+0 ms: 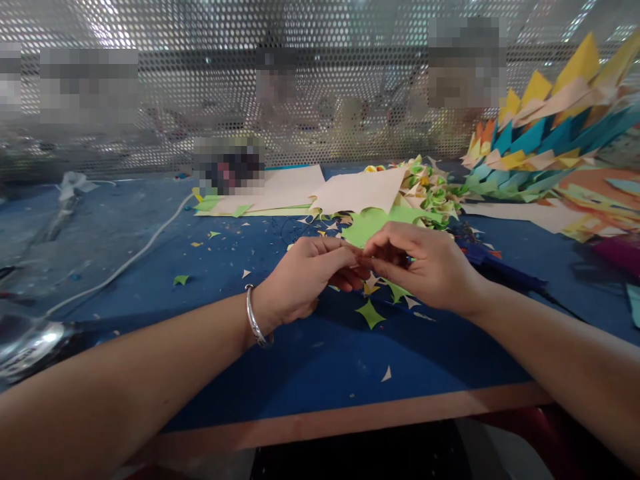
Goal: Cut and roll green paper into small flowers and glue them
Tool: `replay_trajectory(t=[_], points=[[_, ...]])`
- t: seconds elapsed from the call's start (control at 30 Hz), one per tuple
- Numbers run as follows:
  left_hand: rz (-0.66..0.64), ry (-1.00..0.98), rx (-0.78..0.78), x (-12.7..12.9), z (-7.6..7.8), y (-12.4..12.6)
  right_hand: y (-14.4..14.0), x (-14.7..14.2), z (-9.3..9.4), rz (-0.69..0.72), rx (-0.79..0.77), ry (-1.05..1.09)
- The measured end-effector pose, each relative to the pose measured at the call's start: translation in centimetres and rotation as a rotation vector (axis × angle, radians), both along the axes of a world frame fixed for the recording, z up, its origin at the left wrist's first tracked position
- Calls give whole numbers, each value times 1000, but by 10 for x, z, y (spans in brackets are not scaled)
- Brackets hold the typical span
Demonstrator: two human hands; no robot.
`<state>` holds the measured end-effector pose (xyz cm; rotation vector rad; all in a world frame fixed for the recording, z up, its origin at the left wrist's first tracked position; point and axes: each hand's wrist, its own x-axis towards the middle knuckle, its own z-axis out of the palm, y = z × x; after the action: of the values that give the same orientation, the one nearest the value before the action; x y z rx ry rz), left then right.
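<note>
My left hand (320, 270), with a silver bangle (256, 317) on its wrist, and my right hand (420, 263) meet fingertip to fingertip above the blue table. Both are closed in a pinch. Whatever lies between the fingertips is too small and too covered to make out. Just beyond them is a green paper sheet (383, 220) with curved cut-outs along its edge. A cream sheet (357, 189), scalloped the same way, overlaps it. Beneath the hands lie several paper scraps, among them a green four-pointed one (371, 313).
A heap of curled green and cream paper pieces (433, 190) sits behind my right hand. Folded-paper layers (550, 133) rise at the far right. A dark blue tool (505, 267) with a cord lies by my right wrist. A white cable (130, 263) crosses the left; perforated metal (165, 93) stands behind.
</note>
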<state>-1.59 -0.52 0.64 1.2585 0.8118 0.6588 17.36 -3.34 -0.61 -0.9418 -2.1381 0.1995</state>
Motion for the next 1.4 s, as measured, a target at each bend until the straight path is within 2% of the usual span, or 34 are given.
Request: replay_trajectory(t=[0.17,0.5,0.77,1.0,1.1,1.2,1.4], points=[[-34,28,33,-3,-2,4,1,1,-1,-49,-119,79],[-94,128,285,-8,-8,11,0,0,2,-64,-348,242],[-109,219,582,-11,-6,7,0,1,10,14,-476,305],[-114,485,860,-13,-7,16,2,3,10,-9,-452,295],[-164,625,1013,-14,-12,22,4,6,7,-61,-408,307],[-215,723,1075,-13,-15,24,6,8,4,-82,-374,297],[-207,654,1108,-9,-17,18,7,10,-1,-96,-334,229]])
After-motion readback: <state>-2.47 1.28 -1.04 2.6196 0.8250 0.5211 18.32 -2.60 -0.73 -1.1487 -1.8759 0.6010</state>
